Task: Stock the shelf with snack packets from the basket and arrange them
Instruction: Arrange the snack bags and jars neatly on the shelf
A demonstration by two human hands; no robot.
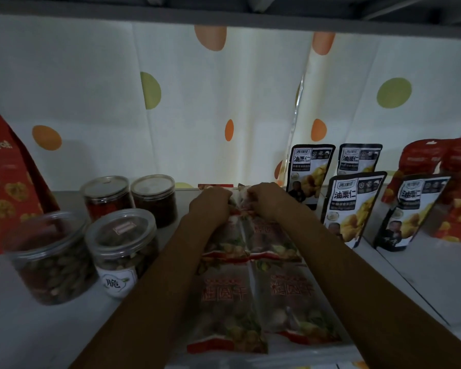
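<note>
The step in hand looks like squaring up the two rear snack packets, and it would go best with a light pull on both top seams together, so the pair lies parallel, the edges meet along the middle, and the lower ends sit evenly over the front packets (pixel 253 302). Too hard a tug would likely crumple the film or drag the row sideways towards the labelled jar (pixel 119 253). All four packets lie flat on the shelf (pixel 423 275) just to the right of that jar, in two columns running from the front edge back to the dotted backing (pixel 91 89). The basket is out of view. Both forearms reach in from below, right of the jar, and converge over the packets. The left hand (pixel 210 205) is knuckles-up on the top of the left rear packet (pixel 224 242), fingers curled down and bunched on its seam. The right hand (pixel 267 199) sits just beside it, fingers likewise curled and pinching the top of the right rear packet (pixel 273 237). The light is dim, so how each thumb lies cannot be told. Farther right of the jar, beyond the hands, stand the chestnut pouches (pixel 354 206).
</note>
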